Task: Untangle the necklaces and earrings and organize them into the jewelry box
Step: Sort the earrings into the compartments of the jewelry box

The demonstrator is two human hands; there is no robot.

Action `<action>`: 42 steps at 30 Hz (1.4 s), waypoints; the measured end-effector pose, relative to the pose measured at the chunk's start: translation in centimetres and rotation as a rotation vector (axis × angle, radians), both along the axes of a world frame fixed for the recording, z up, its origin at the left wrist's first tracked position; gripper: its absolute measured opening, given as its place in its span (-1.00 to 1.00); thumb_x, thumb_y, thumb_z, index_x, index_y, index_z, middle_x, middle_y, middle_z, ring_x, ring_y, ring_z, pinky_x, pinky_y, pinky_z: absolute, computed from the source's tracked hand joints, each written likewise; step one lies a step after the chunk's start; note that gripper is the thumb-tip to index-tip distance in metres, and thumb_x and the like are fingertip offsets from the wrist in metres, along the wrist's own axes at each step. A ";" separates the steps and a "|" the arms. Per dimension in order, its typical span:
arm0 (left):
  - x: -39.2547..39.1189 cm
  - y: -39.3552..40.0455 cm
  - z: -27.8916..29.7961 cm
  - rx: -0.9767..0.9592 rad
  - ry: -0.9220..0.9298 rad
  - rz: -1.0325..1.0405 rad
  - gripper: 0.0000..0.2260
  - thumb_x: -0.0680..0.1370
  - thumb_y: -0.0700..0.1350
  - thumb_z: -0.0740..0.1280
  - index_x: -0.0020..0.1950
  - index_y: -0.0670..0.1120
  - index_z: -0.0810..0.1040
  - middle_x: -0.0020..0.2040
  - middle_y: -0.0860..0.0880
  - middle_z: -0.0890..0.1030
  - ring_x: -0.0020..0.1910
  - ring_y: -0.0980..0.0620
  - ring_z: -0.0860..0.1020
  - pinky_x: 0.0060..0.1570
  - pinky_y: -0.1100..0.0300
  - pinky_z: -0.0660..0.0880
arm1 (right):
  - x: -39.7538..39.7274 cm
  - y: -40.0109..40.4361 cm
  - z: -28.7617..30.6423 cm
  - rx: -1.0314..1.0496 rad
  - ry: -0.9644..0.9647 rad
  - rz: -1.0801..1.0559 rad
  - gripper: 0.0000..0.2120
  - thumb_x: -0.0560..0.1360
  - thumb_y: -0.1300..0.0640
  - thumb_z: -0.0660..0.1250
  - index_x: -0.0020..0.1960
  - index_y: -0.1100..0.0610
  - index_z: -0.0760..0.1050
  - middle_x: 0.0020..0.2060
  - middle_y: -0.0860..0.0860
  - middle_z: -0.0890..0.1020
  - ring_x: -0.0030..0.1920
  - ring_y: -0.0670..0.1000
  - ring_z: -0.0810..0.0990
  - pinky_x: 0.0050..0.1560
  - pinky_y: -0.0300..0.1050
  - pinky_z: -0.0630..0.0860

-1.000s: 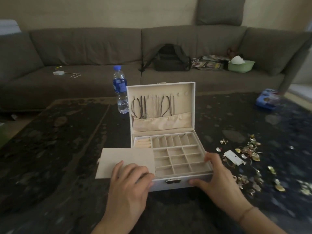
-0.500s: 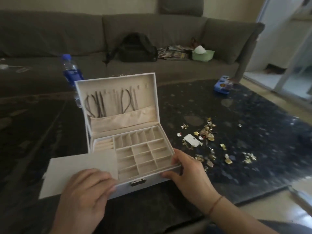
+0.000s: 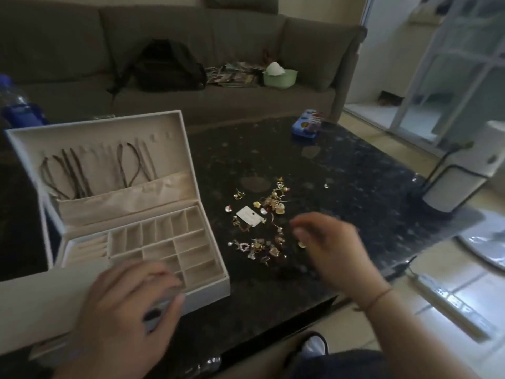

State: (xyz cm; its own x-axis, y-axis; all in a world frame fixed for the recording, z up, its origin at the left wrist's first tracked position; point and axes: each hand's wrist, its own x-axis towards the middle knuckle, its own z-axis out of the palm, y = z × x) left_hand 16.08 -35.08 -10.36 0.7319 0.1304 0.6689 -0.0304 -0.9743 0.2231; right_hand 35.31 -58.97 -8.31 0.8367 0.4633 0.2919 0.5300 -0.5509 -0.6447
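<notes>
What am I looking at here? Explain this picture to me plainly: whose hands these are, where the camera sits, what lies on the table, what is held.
There is no machine. A person wears a camera on the head, so you look forward and down at their two bare hands.

On the dark table stands an open white jewelry box with empty compartments; dark cords hang inside its raised lid. Right of it lies a scattered pile of earrings, mostly gold, with a small white card among them. A blue packet lies farther back.

The left hand rests at the box's front, over a flat pale panel. The right hand hovers over the earrings, fingers loosely bent; it is blurred, and seems to hold nothing.

Behind is a sofa with a backpack.
</notes>
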 end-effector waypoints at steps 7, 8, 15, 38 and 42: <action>13.6 -11.8 -0.1 0.009 0.266 -0.294 -0.79 0.50 0.06 0.29 -0.03 0.00 0.65 -0.03 0.08 0.60 0.00 0.01 0.53 -0.01 0.00 0.53 | 7.3 -6.9 -1.7 -0.275 0.303 -0.347 -0.76 0.60 0.08 0.26 0.24 -0.07 0.54 0.16 -0.01 0.60 0.16 0.04 0.55 0.19 -0.01 0.48; 15.2 -13.1 0.0 0.029 0.321 -0.283 -0.77 0.53 0.07 0.28 0.03 -0.01 0.65 0.01 0.07 0.59 0.04 0.00 0.51 0.03 -0.02 0.52 | 7.4 -6.9 -2.0 -0.302 0.320 -0.334 -0.74 0.59 0.06 0.26 0.26 -0.07 0.53 0.19 -0.02 0.59 0.19 0.03 0.54 0.22 -0.02 0.46; 21.4 -16.8 -1.0 0.165 0.636 -0.091 -0.70 0.62 0.12 0.23 0.18 -0.02 0.61 0.18 0.01 0.56 0.23 -0.09 0.41 0.23 -0.05 0.33 | 7.6 -5.9 -3.3 -0.457 0.205 -0.311 -0.81 0.56 -0.13 0.26 0.11 -0.16 0.57 0.03 -0.09 0.56 0.03 -0.03 0.56 -0.02 0.00 0.59; 15.0 -8.8 2.8 -0.208 0.451 -0.264 -0.81 0.66 0.00 0.17 -0.03 0.02 0.56 -0.15 0.14 0.55 -0.10 0.18 0.49 -0.01 0.24 0.45 | 7.4 -4.8 -3.3 -0.511 0.254 -0.314 -0.89 0.52 0.01 0.35 -0.10 -0.11 0.41 -0.10 -0.04 0.44 -0.14 -0.03 0.46 -0.12 -0.12 0.46; 9.0 -3.0 3.2 -0.125 0.413 -0.216 -0.81 0.66 0.00 0.15 -0.06 0.04 0.52 -0.16 0.16 0.51 -0.13 0.18 0.45 -0.07 0.21 0.40 | 8.3 -5.3 -5.1 -0.615 0.181 -0.334 -0.69 0.45 0.06 0.43 -0.33 -0.05 0.33 -0.28 0.02 0.42 -0.28 0.05 0.43 -0.19 -0.08 0.43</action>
